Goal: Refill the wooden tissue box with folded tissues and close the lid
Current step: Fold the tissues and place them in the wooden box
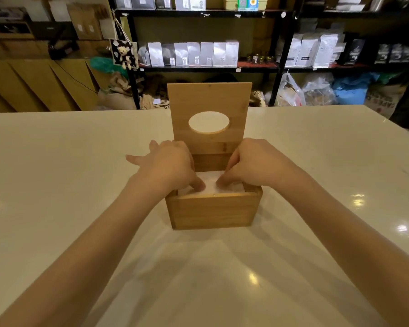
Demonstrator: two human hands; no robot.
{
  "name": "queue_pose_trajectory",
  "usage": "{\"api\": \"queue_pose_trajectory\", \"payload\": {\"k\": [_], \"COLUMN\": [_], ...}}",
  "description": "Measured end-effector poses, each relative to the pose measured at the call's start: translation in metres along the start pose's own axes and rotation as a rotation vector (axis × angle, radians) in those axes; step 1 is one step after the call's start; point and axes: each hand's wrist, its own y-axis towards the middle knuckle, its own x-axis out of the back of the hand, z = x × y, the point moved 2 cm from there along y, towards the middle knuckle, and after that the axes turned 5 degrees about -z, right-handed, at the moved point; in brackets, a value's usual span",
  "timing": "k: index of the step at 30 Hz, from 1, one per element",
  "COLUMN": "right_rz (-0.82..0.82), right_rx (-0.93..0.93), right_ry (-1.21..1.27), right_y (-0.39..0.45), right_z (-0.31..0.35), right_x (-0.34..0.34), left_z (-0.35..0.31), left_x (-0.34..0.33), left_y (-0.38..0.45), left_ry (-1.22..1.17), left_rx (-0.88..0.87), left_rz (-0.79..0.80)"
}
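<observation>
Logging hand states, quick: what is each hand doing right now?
Left hand: open, fingers pressing on the tissues in the wooden box, holding nothing.
Right hand: fingers curled down onto the tissues; grip cannot be told.

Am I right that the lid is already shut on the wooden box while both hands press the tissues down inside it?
Not quite. In the head view the lid stands upright and open behind the wooden box. The rest holds: the left hand and right hand press the tissues down inside it.
</observation>
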Motion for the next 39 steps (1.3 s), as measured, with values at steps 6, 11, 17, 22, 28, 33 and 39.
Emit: {"api": "queue_pose_trajectory", "payload": {"k": [6,11,17,22,28,33,39], "right_rz": [-0.067,-0.058,0.07,-0.077,-0.418,-0.597,-0.784], "right_rx": [-0.051,-0.037,0.162,0.183,0.306,0.419,0.476], "right_ry": [-0.253,-0.187,0.148,0.216,0.126,0.041,-0.096], "right_y": [-0.005,-0.003,-0.029,-0.052,-0.078,-0.096,-0.113], "right_z": [0.006,0.002,-0.003,-0.016,-0.025,-0.03,-0.038], "right_x": [-0.001,-0.002,0.023,0.029,0.012,-0.019,-0.04], "left_z": [-0.003,0.0,0.007,0.007,0.013,0.022,0.028], "left_x": [-0.005,-0.004,0.021,0.023,-0.006,-0.02,-0.033], "left_y": [-0.002,-0.002,-0.027,-0.069,-0.106,-0.12,-0.132], "left_ry": [0.102,-0.003,-0.295,-0.304,-0.111,-0.15,-0.085], "left_rx": [0.018,0.025,-0.111,-0.203,-0.283,-0.397,-0.438], "left_rz": [-0.053,-0.051,-0.11,-0.284,-0.458,-0.656,-0.689]}}
